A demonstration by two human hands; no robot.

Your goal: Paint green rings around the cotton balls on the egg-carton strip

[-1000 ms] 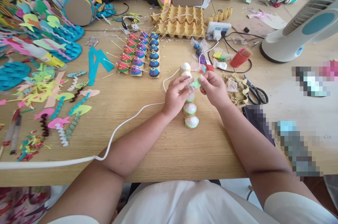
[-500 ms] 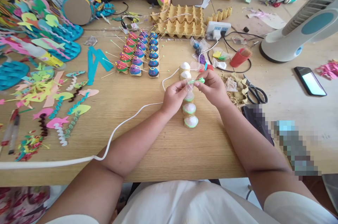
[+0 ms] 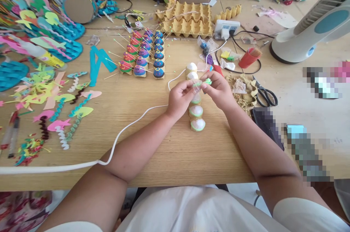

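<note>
since a second ago: the green lump (image 3: 208, 81), then stretched wide between the hands, has gathered into a small clump at the right fingertips; the arms have scarcely shifted.

grip, right hand (image 3: 220, 91): thumb and forefinger brought together on the clump, some of it showing past the tips. grip, left hand (image 3: 179, 97): thumb and fingers closed on a crumpled clear wrapper (image 3: 196, 88). whether green remains inside the wrapper, cannot tell from here.

position: clump appears just right of the row of white-topped cups (image 3: 196, 110), near its middle; height above the table (image 3: 169, 159) unclear.

handling, my judgement: looks like modelling clay, so very light, soft, perhaps tacky, easily dented. best taken at one edge with a light fingertip pinch; a hard squeeze would flatten it. wrapper probably thin and slippery, best held by a bunched corner. cups look light and apt to slide if knocked.

edges and room: bare wood lies between the forearms, down to the table's near edge. left side, a white cable (image 3: 54, 169) crosses at the forearm and might snag. right side is tighter: torn carton scraps (image 3: 250, 91) lie by the wrist, scissors (image 3: 262, 89) just beyond. painted cups (image 3: 140, 60) stand well left, thin pins jutting out.
</note>
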